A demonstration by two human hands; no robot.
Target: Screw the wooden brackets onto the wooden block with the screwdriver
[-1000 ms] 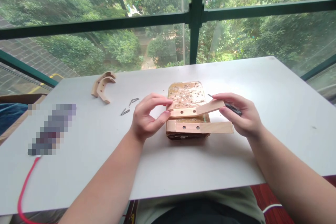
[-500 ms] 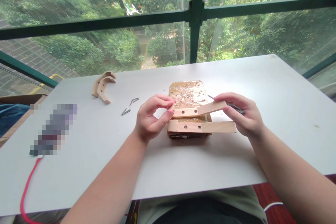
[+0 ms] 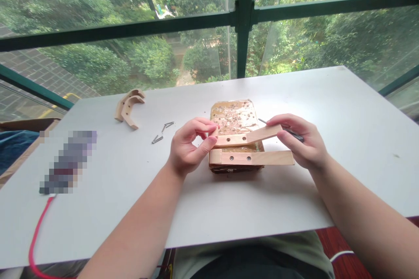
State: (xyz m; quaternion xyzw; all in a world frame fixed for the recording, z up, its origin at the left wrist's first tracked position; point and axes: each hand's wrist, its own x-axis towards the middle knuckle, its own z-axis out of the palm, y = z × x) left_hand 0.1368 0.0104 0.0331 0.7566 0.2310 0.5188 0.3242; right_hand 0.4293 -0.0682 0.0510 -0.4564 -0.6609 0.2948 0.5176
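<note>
My left hand (image 3: 190, 144) pinches the left end of an angled wooden piece (image 3: 235, 140) between thumb and fingers. The far end of this piece is gripped by my right hand (image 3: 303, 139), which also has a screwdriver (image 3: 294, 134) tucked in its fingers, its thin metal shaft poking out to the left. Two dark screw holes or heads show on the wood. Just nearer to me, a second wooden piece (image 3: 265, 158) with two similar spots lies across the front of a worn, tape-wrapped block (image 3: 232, 111) pitted with holes.
Several screws (image 3: 160, 135) lie left of the block on the white table (image 3: 245, 209). Two curved wooden pieces (image 3: 129, 107) rest at the back left. A pixelated object (image 3: 68, 161) with a red cable (image 3: 37, 235) is at the left. Windows stand behind the table.
Both hands keep the same hold on the wooden piece. Only a slight shift of the camera view shows.
</note>
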